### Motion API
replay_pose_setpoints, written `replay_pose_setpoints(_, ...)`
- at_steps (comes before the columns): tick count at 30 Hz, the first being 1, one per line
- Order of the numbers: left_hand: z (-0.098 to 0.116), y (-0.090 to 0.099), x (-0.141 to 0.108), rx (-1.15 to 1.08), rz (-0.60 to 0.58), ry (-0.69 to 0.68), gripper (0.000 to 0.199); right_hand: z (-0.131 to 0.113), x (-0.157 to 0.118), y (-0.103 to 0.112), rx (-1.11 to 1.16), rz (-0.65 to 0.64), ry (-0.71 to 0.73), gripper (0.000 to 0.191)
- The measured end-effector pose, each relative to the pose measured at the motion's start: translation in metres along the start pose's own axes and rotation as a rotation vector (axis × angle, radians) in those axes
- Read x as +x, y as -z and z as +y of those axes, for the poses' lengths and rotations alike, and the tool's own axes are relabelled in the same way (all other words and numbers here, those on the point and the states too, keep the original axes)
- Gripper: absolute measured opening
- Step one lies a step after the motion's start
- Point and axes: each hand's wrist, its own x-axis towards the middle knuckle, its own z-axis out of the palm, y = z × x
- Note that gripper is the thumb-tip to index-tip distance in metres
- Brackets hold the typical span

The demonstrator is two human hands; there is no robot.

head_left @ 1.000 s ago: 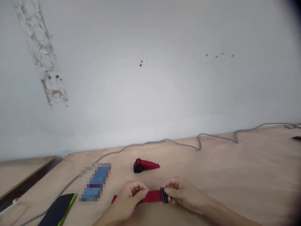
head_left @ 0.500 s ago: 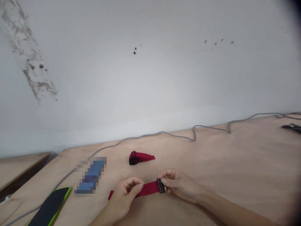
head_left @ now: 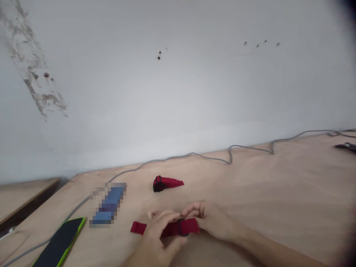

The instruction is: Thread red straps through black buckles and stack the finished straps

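Observation:
A red strap with a black buckle is held low over the wooden table, near its front. My left hand is wrapped round the strap's middle, with one end showing to its left. At the buckle, my right hand pinches the strap, and a short red piece lies to the right of the buckle. Beyond the hands, a bundle of red straps with black buckles rests on the table.
A phone with a green edge lies at the front left of the table. Behind it is a blurred blue item. A grey cable runs along the wall. Something dark sits at the far right.
The left hand has moved right, closer to the buckle. A piece of red strap now shows to the right of the buckle, where none showed before.

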Motion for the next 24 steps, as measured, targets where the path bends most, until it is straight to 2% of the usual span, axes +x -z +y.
replay_pose_setpoints(2, 0.002, -0.003, -0.003, 0.094, -0.028, -0.106, 0.042, -0.003, -0.001, -0.004, 0.014, 0.009, -0.018, 0.039)
replay_pose_setpoints(4, 0.001, -0.005, -0.004, 0.161, -0.016, -0.165, 0.033, -0.006, -0.002, -0.006, 0.000, 0.024, -0.016, 0.039)
replay_pose_setpoints(6, -0.003, -0.007, -0.005, 0.204, 0.035, -0.195, 0.031, -0.007, -0.002, -0.006, -0.027, 0.054, 0.009, 0.041)
replay_pose_setpoints(9, -0.011, -0.008, -0.006, 0.234, 0.076, -0.185, 0.037, -0.008, -0.003, -0.004, -0.022, 0.068, 0.005, 0.042)
replay_pose_setpoints(11, -0.014, -0.008, -0.008, 0.218, 0.047, -0.160, 0.041, -0.010, -0.003, 0.000, 0.022, -0.001, -0.031, 0.039)
replay_pose_setpoints(15, -0.010, -0.003, -0.011, 0.119, -0.026, -0.112, 0.038, -0.015, -0.002, 0.011, 0.088, -0.181, -0.137, 0.046)
replay_pose_setpoints(19, -0.004, 0.003, -0.012, 0.018, -0.040, -0.056, 0.033, -0.019, 0.000, 0.020, -0.025, -0.298, -0.233, 0.042)
replay_pose_setpoints(22, -0.001, 0.005, -0.012, -0.005, -0.052, -0.025, 0.035, -0.019, -0.001, 0.021, -0.106, -0.362, -0.218, 0.037)
replay_pose_setpoints(24, 0.001, 0.005, -0.011, -0.014, -0.079, -0.005, 0.038, -0.018, -0.002, 0.018, -0.117, -0.344, -0.122, 0.034)
